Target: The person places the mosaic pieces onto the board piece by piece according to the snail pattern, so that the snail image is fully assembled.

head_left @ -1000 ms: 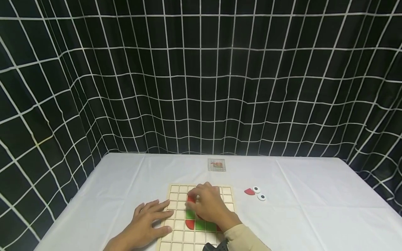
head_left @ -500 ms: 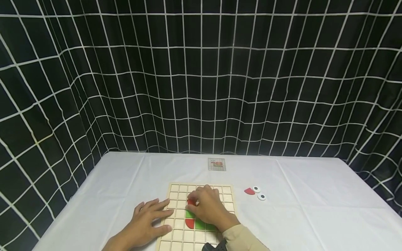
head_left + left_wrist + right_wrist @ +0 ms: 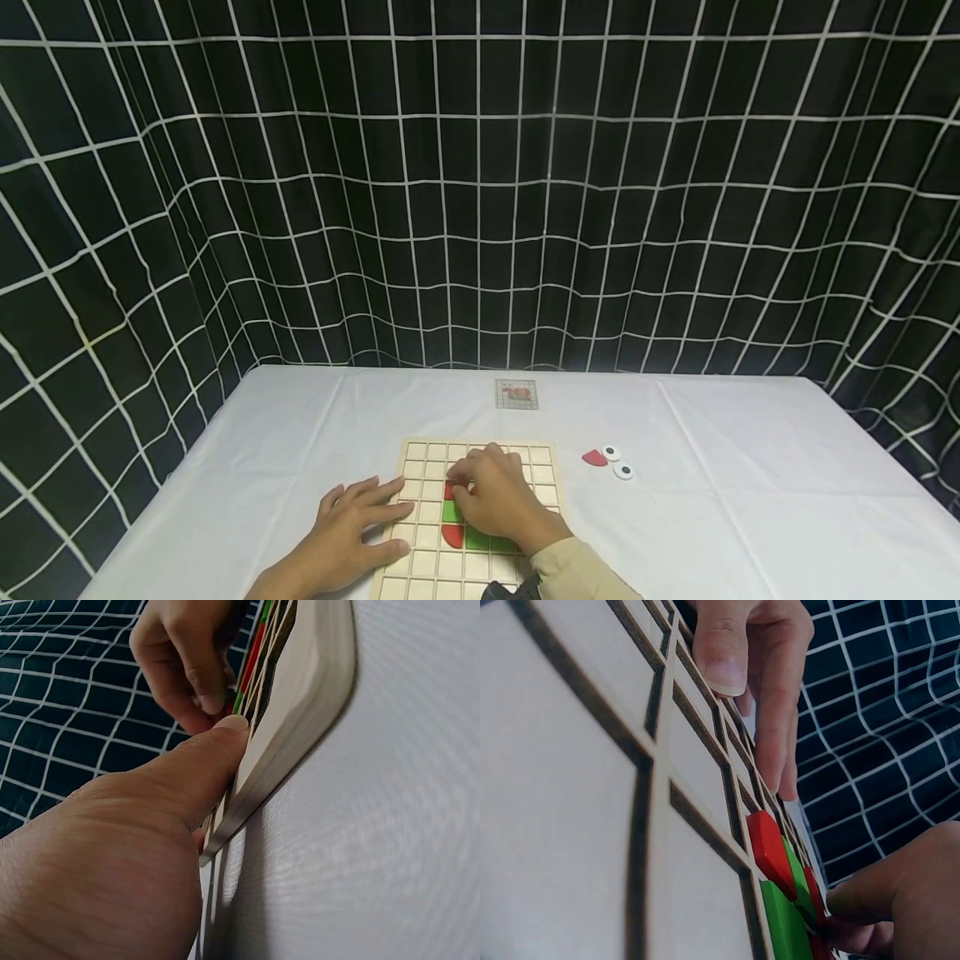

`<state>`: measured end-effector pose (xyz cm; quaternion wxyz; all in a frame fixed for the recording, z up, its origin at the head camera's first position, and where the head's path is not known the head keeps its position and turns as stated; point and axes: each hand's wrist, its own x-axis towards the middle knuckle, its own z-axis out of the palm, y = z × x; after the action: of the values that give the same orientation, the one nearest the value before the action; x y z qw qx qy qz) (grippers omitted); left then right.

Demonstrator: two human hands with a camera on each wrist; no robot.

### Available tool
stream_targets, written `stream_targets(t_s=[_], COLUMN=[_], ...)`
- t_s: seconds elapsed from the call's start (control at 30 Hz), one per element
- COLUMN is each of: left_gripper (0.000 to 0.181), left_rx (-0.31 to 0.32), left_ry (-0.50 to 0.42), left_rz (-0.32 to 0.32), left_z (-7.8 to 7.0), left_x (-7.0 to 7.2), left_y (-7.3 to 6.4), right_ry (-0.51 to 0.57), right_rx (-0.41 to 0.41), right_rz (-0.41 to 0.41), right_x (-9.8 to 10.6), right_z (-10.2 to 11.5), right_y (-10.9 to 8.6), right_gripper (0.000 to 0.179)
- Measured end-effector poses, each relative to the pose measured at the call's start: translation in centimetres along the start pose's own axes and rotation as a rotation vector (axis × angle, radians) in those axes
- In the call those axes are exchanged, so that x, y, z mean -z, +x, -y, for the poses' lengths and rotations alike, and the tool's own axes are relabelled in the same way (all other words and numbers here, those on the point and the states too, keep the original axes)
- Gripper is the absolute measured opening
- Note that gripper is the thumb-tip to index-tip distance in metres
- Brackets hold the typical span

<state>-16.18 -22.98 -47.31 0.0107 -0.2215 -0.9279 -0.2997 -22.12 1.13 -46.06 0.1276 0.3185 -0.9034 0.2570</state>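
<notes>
A pale wooden grid board (image 3: 423, 563) lies on the white table, with coloured pieces set in its cells. My left hand (image 3: 348, 529) rests on the board's left side with fingers spread; its thumb (image 3: 217, 735) touches the edge. Over the middle of the board my right hand (image 3: 498, 496) has thumb and index finger curled at a small red piece (image 3: 449, 490), partly hidden by the fingers. Just below it sit a green square (image 3: 452, 512) and a red quarter-round piece (image 3: 453, 536). More green pieces (image 3: 487, 541) show under the right hand.
Right of the board lie a pink-red quarter-round piece (image 3: 595, 458) and two white eye discs (image 3: 611, 452). A small picture card (image 3: 517, 394) with a grid lies behind the board. A black curtain with white netting (image 3: 480, 208) surrounds the table's far side.
The right hand's fingers and the red piece have shifted slightly toward the person, and the piece now lies flatter, directly above the green square. My left hand stays put.
</notes>
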Motion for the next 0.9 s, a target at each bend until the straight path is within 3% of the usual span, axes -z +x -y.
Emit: stream_targets(t_s=[0.27,0.6,0.73,0.9], left_gripper=[0.056,0.056,0.056,0.054], left_rx=[-0.010,-0.003,-0.002,-0.009], left_ry=[-0.008,0.004,-0.009,-0.010], left_rz=[-0.004,-0.008,0.000,-0.005], left_z=[0.1,0.1,0.0,-0.1], left_x=[0.1,0.2,0.1,0.0], left_y=[-0.1,-0.1,0.0,0.0], right_ry=[0.002,0.000,0.047,0.090], right_rx=[-0.008,-0.016,-0.038,-0.061], right_rz=[0.021,-0.017,-0.083,-0.148], right_x=[0.1,0.5,1.9,5.0], right_z=[0.1,0.1,-0.1,-0.1], right_y=[0.1,0.5,0.7,0.7], right_gripper=[0.011,0.013,0.014,0.017])
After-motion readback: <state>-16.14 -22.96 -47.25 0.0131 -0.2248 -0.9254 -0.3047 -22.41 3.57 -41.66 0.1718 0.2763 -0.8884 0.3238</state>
